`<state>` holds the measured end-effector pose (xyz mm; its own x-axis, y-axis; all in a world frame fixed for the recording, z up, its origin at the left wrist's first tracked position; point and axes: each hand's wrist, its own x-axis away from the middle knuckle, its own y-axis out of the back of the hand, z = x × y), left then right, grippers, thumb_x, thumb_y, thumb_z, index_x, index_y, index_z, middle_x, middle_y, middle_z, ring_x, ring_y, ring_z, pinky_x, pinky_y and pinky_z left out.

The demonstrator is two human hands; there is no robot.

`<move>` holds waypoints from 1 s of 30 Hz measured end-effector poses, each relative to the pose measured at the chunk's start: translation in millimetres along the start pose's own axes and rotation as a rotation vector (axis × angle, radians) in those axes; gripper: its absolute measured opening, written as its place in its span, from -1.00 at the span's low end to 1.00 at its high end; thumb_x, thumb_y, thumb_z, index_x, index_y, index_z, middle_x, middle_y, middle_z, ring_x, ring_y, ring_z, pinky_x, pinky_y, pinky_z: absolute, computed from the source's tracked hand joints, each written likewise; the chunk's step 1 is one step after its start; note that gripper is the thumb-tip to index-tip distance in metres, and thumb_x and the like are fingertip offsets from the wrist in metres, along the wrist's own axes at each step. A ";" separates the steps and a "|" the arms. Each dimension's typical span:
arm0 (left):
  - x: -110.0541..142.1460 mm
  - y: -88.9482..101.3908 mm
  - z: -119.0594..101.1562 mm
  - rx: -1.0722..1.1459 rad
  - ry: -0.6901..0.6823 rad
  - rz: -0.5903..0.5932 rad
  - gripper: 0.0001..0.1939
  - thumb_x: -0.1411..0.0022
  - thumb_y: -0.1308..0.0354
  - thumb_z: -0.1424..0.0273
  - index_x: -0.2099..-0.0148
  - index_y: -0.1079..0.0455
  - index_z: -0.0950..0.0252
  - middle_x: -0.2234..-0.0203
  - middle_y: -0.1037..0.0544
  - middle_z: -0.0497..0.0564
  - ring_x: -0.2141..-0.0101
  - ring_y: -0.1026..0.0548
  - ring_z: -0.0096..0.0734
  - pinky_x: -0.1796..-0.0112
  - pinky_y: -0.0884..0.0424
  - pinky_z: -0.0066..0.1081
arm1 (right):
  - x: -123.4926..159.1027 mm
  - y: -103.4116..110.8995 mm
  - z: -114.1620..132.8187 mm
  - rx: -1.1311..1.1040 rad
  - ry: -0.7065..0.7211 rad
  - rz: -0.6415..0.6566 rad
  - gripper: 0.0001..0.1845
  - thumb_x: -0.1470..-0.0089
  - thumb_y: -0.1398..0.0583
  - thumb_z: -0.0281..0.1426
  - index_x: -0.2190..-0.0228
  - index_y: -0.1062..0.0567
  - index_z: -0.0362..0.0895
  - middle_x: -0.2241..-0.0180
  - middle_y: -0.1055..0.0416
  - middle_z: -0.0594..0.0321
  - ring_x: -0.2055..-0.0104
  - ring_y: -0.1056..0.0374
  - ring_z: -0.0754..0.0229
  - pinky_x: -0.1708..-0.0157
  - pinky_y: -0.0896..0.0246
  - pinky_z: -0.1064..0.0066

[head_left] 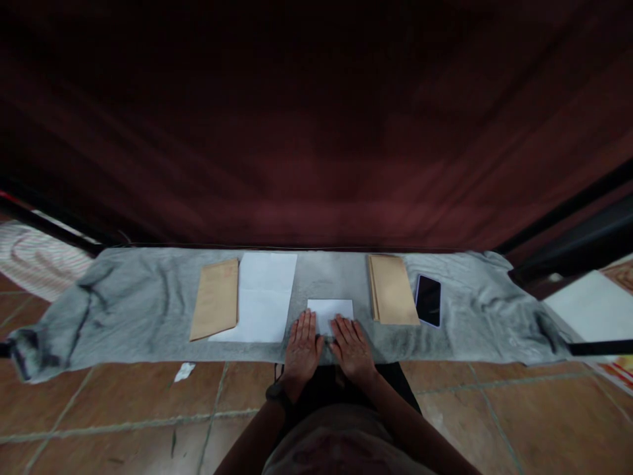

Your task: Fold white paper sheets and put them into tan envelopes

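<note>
A small white piece of paper (329, 309), which looks folded, lies flat on the grey cloth (148, 303) in front of me. My left hand (301, 346) rests flat over its lower left part, fingers stretched out. Over the lower right part lies my right hand (352, 346), palm down with its fingers extended. Both thumbs point inward and nearly meet at the paper's near edge. The paper's near corners are hidden under the hands. On my left wrist is a dark watch (277, 394).
Left of the hands are large white sheets (267, 297), partly under a brown envelope (215, 300). To the right sit a stack of brown envelopes (395, 290) and a phone (428, 301). Behind the cloth hangs a dark red curtain (316, 165). A paper scrap (184, 371) lies on the tiled floor (237, 389).
</note>
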<state>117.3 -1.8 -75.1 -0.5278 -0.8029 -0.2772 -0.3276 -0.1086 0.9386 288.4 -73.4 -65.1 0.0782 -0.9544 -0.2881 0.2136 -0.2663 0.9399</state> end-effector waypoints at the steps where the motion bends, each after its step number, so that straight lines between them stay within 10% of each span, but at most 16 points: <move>1: 0.5 0.0 -0.3 -0.003 0.006 -0.001 -0.31 -0.44 0.12 0.33 -0.49 0.22 0.38 -0.39 -0.11 0.24 -0.37 -0.09 -0.07 -0.29 -0.13 0.02 | 3.3 1.3 -1.5 0.001 -0.003 -0.005 -0.37 -0.36 0.00 -0.27 -0.37 -0.05 -0.17 -0.36 -0.11 0.07 -0.38 -0.06 0.03 -0.35 0.07 0.04; 13: -43.0 -12.5 -34.4 0.060 -0.180 0.130 -0.45 -0.48 0.21 0.35 -0.43 0.00 0.43 -0.38 -0.15 0.19 -0.39 -0.03 -0.23 -0.33 -0.08 -0.07 | 6.8 -2.6 -5.2 0.060 0.011 -0.068 -0.46 -0.33 -0.03 -0.36 -0.26 -0.29 -0.30 -0.30 -0.22 -0.03 -0.37 -0.09 0.02 -0.37 0.11 0.07; 30: -32.4 -12.7 -6.4 -0.068 -0.034 0.042 -0.38 -0.39 0.14 0.44 -0.45 0.04 0.45 -0.38 -0.15 0.23 -0.38 -0.05 -0.13 -0.30 -0.12 -0.04 | -37.6 -6.3 -6.2 -0.017 -0.082 -0.029 -0.48 -0.38 0.04 -0.34 -0.29 -0.26 -0.17 -0.30 -0.25 0.11 -0.34 -0.14 0.10 -0.35 0.05 0.12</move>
<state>143.6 21.8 -76.7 -0.5667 -0.7871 -0.2434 -0.2518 -0.1159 0.9608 290.1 -35.1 -61.3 -0.0082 -0.9543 -0.2987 0.2313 -0.2924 0.9279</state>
